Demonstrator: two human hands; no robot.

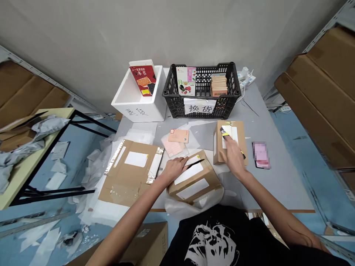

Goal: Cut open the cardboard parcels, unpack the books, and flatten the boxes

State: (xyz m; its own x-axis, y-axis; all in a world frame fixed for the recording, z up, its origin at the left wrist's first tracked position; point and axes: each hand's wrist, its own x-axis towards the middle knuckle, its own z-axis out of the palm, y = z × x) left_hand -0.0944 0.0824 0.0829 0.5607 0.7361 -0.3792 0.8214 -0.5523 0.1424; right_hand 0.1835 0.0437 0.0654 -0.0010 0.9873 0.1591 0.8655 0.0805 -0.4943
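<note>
Grey table (285, 184), left hand (174, 168) palm-down on carton (206, 170), right hand (233, 156) gripping cutter (225, 134)

1. Along the far edge of your grey table (280, 181): white rectangular foam box (138, 112) left, black rectangular plastic crate (226, 109) right.
2. By the near edge, before you: brown cuboid cardboard carton (198, 178), right of flattened brown cardboard (122, 181).

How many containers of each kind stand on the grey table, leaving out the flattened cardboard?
Brown cardboard boxes: 2
White foam box: 1
Black plastic crate: 1
Total: 4
</note>
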